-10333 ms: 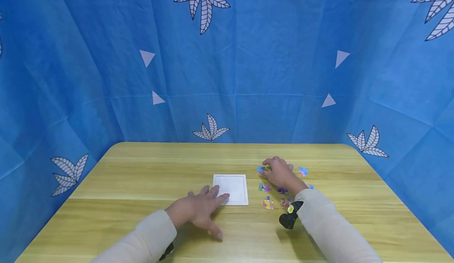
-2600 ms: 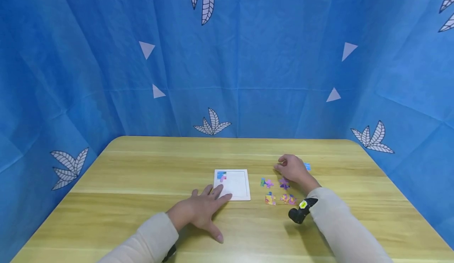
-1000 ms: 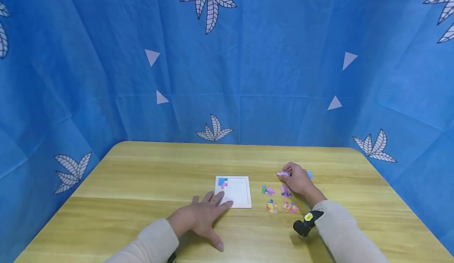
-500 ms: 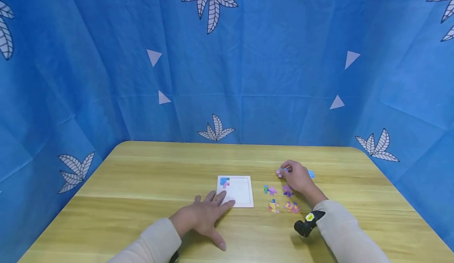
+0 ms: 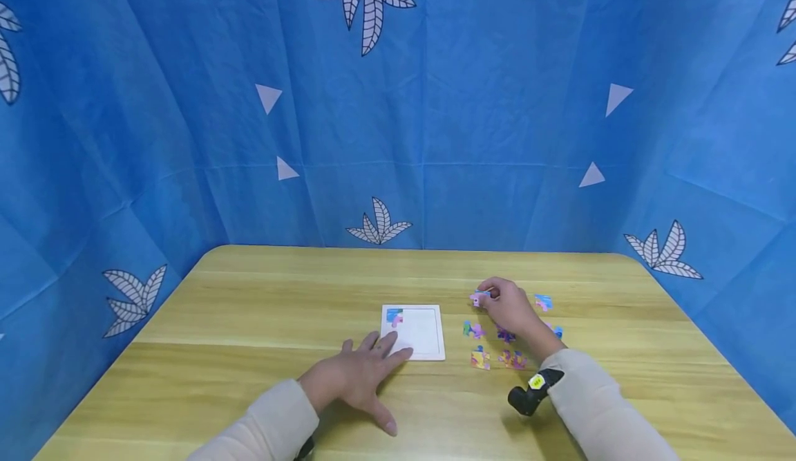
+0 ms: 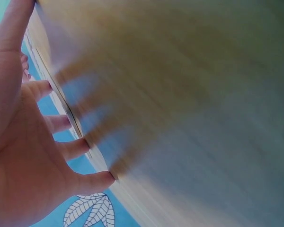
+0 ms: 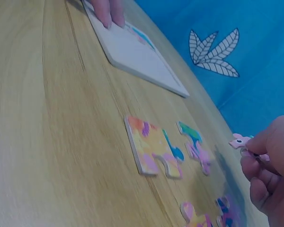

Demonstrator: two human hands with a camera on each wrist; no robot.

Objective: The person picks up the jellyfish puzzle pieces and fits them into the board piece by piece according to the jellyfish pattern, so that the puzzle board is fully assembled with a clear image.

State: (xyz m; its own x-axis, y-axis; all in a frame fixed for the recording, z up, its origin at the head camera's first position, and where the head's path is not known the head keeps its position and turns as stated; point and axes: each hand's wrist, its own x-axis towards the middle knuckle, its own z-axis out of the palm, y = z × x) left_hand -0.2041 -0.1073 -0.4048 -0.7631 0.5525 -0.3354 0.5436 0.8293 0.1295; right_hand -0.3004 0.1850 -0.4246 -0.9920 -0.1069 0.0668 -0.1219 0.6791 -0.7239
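I pinch the piece [image 5: 477, 300] in my right grip [image 5: 511, 307], above the tabletop [image 5: 280, 309], closer to the tray [image 5: 425, 334] than half a second ago, baring more of the loose pieces [image 5: 544, 302]. My left grip [image 5: 357, 378] stays spread wide, fingers on the tray. The tabletop is wood-grained; leaf-printed blue cloth [image 5: 485, 101] hangs behind. My right wrist's yellow label [image 5: 537, 381] is unreadable.

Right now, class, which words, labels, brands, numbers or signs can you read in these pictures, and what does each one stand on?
Readable text: none in any view.
Yellow label on the black device by the right sleeve: any marks are too small to read.
Puzzle pieces: coloured printing, no legible lettering.
White board: no lettering visible.
Blue cloth: leaves and triangles, no words.
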